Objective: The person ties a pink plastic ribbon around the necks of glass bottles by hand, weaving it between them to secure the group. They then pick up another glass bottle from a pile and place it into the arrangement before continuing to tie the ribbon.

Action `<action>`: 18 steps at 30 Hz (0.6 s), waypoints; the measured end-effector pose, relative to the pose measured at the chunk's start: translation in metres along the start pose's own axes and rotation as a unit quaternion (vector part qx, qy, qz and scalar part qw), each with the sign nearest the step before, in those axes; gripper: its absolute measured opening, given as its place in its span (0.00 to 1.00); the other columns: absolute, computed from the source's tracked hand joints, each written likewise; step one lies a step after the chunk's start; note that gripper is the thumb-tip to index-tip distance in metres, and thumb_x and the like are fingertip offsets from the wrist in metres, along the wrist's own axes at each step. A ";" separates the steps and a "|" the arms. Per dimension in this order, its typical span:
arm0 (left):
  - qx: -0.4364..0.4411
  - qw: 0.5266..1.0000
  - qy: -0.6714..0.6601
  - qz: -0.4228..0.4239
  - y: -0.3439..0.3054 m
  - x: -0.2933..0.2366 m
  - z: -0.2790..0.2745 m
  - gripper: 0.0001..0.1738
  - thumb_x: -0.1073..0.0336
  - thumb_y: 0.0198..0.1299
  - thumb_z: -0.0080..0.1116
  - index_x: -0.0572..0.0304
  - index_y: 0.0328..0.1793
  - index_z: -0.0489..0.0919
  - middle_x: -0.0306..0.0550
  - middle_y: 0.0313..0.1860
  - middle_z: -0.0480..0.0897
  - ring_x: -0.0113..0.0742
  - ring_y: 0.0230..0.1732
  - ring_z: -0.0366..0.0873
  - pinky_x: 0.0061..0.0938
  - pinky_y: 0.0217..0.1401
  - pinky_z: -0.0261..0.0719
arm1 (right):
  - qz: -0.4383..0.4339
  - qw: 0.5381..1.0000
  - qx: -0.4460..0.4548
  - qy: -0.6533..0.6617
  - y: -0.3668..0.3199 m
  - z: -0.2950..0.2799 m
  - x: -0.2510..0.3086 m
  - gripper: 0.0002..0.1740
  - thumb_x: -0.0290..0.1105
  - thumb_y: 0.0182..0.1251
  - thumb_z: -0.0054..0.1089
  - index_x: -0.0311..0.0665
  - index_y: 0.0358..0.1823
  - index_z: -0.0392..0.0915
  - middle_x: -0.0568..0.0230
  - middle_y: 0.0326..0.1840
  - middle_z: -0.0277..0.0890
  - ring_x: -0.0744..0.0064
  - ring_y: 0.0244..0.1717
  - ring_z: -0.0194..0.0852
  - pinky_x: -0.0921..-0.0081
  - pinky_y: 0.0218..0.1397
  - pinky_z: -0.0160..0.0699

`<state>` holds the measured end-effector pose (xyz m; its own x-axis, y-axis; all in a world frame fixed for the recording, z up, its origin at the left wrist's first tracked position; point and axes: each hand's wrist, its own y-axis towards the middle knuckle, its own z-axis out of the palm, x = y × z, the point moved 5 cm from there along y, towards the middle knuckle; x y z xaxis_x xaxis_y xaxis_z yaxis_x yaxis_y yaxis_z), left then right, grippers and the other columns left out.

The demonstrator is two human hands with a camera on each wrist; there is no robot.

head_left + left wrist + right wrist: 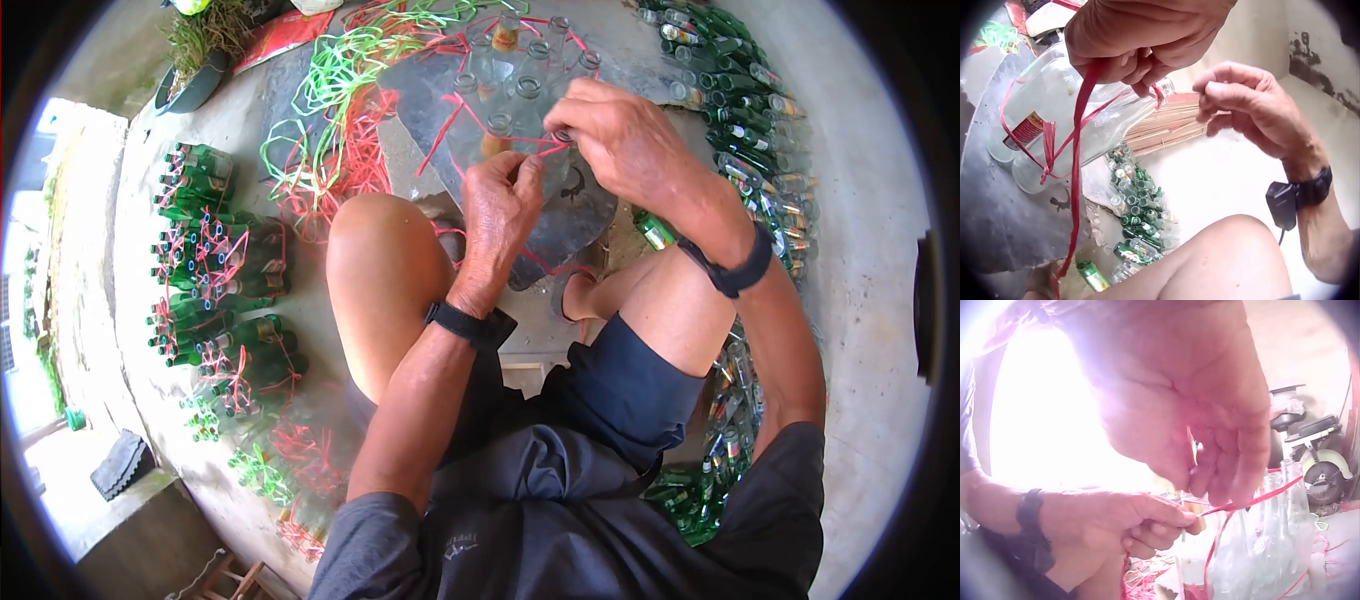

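Clear glass bottles [528, 88] stand grouped on a dark slab [570, 225], red plastic strip running round their necks. The left hand [500, 205], near the front bottles, pinches a red strip [1079, 125] between thumb and fingers; a long end hangs below it in the left wrist view. Beside it, the right hand [635, 135] is over the right-front bottle neck. Its fingers [1222, 94] are loosely bent, apart from the thumb, with nothing visible between them in the left wrist view. In the right wrist view, its fingertips overlap the strip [1272, 492], so contact is unclear.
Green bottles tied in bundles [215, 260] stand at the left. Loose bottles [740, 130] lie along the right side. Green strip [340, 75] and red strip [350, 155] are heaped left of the slab. A potted plant [190, 80] is at upper left.
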<state>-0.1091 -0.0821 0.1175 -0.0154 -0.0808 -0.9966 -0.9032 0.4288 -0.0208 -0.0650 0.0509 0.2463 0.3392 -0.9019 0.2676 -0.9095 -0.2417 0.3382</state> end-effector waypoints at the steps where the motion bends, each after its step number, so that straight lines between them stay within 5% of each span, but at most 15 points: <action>1: -0.013 0.999 0.035 0.008 0.000 -0.003 -0.002 0.17 0.61 0.67 0.62 0.73 0.38 0.88 0.44 0.20 0.83 0.25 0.24 0.75 0.30 0.28 0.74 | -0.001 1.000 0.001 0.000 0.005 0.005 -0.006 0.07 0.24 0.64 0.57 0.37 0.41 0.81 0.50 0.39 0.78 0.42 0.45 0.80 0.54 0.47 0.82; 9: -0.133 0.981 0.138 0.033 0.001 -0.010 -0.008 0.17 0.60 0.64 0.65 0.70 0.35 0.90 0.46 0.20 0.86 0.23 0.26 0.79 0.30 0.32 0.79 | 0.089 0.984 0.150 0.034 0.031 0.045 -0.035 0.11 0.25 0.59 0.53 0.39 0.38 0.84 0.49 0.39 0.87 0.41 0.45 0.85 0.45 0.45 0.80; 16: -0.174 0.975 0.129 0.043 0.002 -0.006 -0.008 0.14 0.60 0.62 0.69 0.66 0.41 0.91 0.49 0.26 0.90 0.25 0.27 0.84 0.30 0.35 0.82 | 0.071 0.963 0.257 0.044 0.044 0.050 -0.035 0.09 0.24 0.57 0.58 0.40 0.37 0.84 0.52 0.38 0.87 0.43 0.43 0.85 0.49 0.41 0.79; 18: -0.177 0.976 0.118 0.039 0.002 -0.005 -0.008 0.14 0.60 0.62 0.70 0.65 0.42 0.91 0.49 0.26 0.90 0.24 0.27 0.84 0.30 0.35 0.82 | 0.076 0.956 0.278 0.053 0.047 0.046 -0.030 0.10 0.22 0.57 0.50 0.33 0.37 0.80 0.46 0.34 0.82 0.41 0.39 0.82 0.51 0.42 0.78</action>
<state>-0.1140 -0.0885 0.1234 -0.1514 -0.2837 -0.9469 -0.9863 0.1066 0.1257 -0.1291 0.0507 0.2128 0.1893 -0.9071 0.3759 -0.9273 -0.2910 -0.2353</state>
